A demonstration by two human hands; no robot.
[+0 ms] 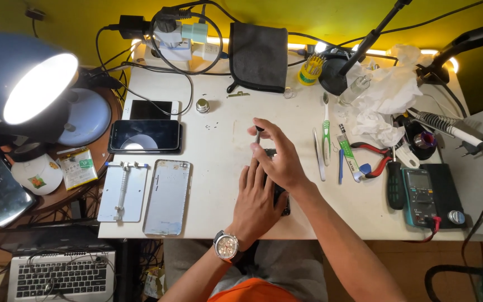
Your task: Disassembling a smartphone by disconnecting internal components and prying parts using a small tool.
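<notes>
**Two hands close over a dark phone at a repair bench**

While the left hand (257, 202) lies flat, palm down with fingers stretched forward and pressed together, it pins a dark phone (282, 202) to the white tabletop (219, 140) near the front edge at centre; only a sliver of the device shows past the fingers. Crossing over it from the right, the right hand (279, 155) arches at the wrist, its thumb and fingertips pinched shut around the shaft of a small screwdriver (259, 133), which stands nearly upright with its cap above the knuckles and its tip hidden behind the fingers. A wristwatch (226, 245) sits on the left forearm.

Left of the hands lie a silver phone back housing (167, 197) and a metal holding jig (123, 191), side by side; behind them rest a black smartphone (144, 136) and a white one (151, 109). To the right are a green-and-white toothbrush (326, 130), red-handled cutters (377, 159), a multimeter (419, 197) and crumpled tissue (384, 95). A lit blue desk lamp (23, 78) hangs over the left edge, and a laptop (62, 275) sits below the table.
</notes>
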